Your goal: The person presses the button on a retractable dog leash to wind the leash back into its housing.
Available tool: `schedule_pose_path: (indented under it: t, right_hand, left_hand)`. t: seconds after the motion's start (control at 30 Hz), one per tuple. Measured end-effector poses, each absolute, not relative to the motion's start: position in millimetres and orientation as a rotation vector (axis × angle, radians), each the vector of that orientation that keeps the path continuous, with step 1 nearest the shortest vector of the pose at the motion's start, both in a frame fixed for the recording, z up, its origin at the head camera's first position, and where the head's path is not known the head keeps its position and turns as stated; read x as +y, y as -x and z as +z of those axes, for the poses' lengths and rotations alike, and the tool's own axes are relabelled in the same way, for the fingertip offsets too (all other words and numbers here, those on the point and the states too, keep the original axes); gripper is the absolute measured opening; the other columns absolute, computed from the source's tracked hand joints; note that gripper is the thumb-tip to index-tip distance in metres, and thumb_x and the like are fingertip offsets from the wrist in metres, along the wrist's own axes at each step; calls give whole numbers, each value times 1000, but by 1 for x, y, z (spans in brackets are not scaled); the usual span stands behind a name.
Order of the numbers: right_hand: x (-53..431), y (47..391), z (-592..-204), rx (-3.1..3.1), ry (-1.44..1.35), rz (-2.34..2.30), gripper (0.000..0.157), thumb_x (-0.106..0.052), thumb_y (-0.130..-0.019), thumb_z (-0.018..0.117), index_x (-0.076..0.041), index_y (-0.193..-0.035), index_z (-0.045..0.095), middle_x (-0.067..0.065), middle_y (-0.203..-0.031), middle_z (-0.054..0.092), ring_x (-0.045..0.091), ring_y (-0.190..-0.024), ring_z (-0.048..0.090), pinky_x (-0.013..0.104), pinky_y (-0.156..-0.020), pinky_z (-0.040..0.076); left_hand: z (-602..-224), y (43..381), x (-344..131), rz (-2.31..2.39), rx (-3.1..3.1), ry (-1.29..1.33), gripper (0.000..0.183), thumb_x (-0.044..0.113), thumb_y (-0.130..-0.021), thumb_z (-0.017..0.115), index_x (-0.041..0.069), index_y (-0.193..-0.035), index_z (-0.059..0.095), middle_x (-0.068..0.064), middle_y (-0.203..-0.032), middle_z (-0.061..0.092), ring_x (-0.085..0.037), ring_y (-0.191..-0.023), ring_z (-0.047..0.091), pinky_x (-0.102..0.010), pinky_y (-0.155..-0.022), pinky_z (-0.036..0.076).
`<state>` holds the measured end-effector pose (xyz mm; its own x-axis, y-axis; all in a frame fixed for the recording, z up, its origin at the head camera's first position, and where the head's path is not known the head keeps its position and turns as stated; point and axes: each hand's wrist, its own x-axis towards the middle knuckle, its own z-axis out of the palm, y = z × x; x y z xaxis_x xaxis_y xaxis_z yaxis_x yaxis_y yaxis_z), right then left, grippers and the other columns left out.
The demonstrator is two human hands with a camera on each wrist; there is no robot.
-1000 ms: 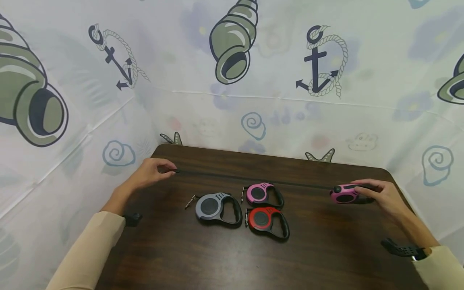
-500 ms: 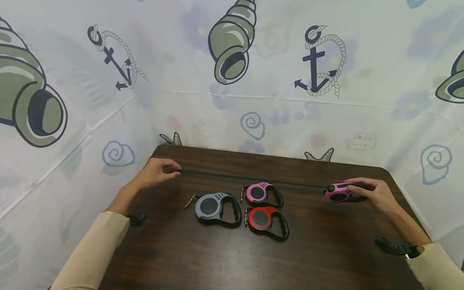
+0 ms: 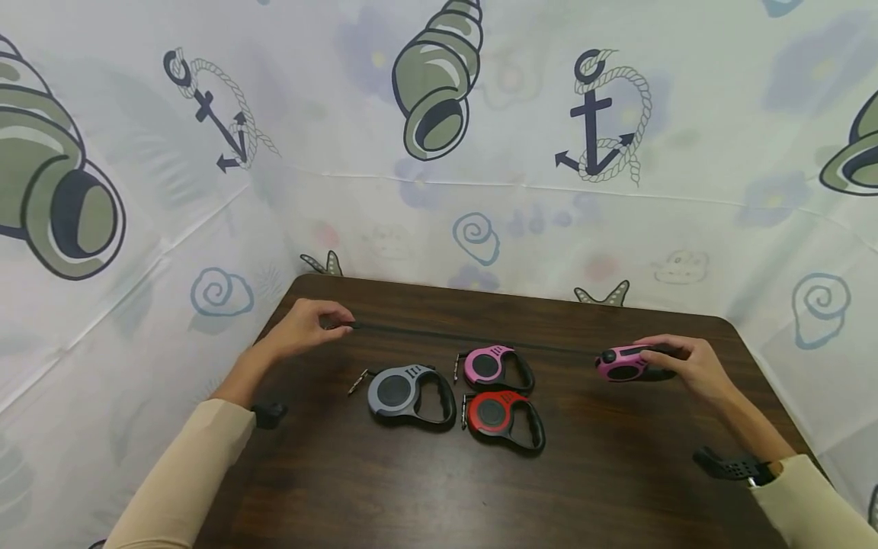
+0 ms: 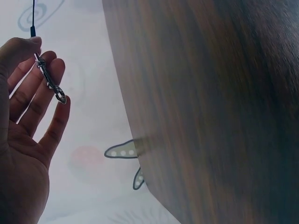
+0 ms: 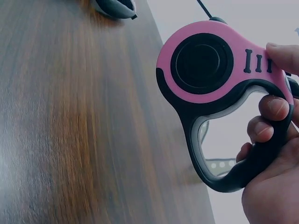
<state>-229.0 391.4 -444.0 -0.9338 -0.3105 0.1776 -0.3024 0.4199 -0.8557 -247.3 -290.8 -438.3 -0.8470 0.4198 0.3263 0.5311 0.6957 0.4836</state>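
Observation:
My right hand [image 3: 686, 364] grips the black handle of a pink retractable dog leash [image 5: 240, 56], its fingers curled through the loop and the thumb on the pink casing. From that casing a dark cord [image 3: 473, 338] runs taut across the back of the table to my left hand [image 3: 312, 326]. There, thumb and index finger pinch the cord's end, and a metal snap hook [image 4: 49, 79] lies along the other fingers in the left wrist view. Between the hands lie a grey leash [image 3: 394, 387], a second pink leash [image 3: 485, 367] and a red leash [image 3: 490, 412].
The dark wooden table [image 3: 384, 496] has rounded back corners. Behind and beside it hangs a white cloth [image 3: 535, 152] printed with shells and anchors. The three lying leashes sit close together near the table's middle, their hooks pointing left.
Both hands have moved toward each other: the left one rightward, the right one leftward with the pink leash. The cord between them has shortened and stays taut. The lying leashes have stayed in place.

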Motion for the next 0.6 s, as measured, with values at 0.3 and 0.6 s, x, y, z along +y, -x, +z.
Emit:
schedule_pose_path:
  t: [0.3, 0.6]
  right_hand:
    - [375, 230, -444, 2598, 612, -1631, 25, -4, -103, 65, 9, -124, 70, -12, -107, 77, 12, -89, 70, 25, -79, 61]
    - [364, 230, -444, 2569, 652, -1656, 23, -2, -102, 66, 8, -123, 72, -10, -109, 77, 10, -89, 69, 25, -76, 60]
  left_hand:
    - [-438, 246, -279, -888, -2717, 778, 17, 3, -85, 87, 10, -99, 80, 4, -90, 79, -12, -82, 73, -40, -74, 57]
    - [-439, 246, -267, -893, -2702, 806, 17, 4, -86, 87, 10, -100, 80, 4, -91, 79, -11, -83, 73, -39, -76, 59]
